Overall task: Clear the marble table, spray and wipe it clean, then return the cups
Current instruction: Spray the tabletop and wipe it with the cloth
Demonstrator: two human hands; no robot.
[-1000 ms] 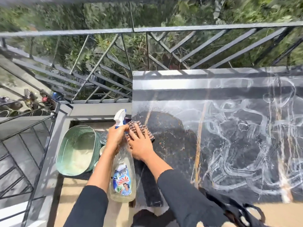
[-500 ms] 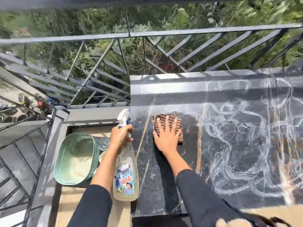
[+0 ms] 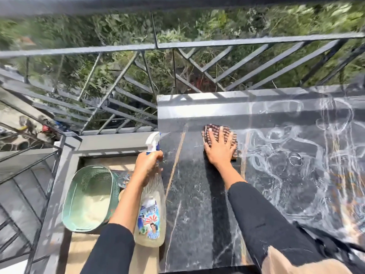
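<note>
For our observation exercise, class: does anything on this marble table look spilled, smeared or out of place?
Yes: white swirling streaks cover the right part of the marble table, while the strip near the right hand, which presses a cloth, is dark and clean. The smears look like unwiped residue.

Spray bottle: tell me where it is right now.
In the head view, the spray bottle hangs left of centre, gripped at its neck by the left hand, at the marble table's left edge and right of the green basket.

No text is readable; the label [image 3: 149, 222] on the spray bottle [image 3: 152, 194] is too blurred.
</note>
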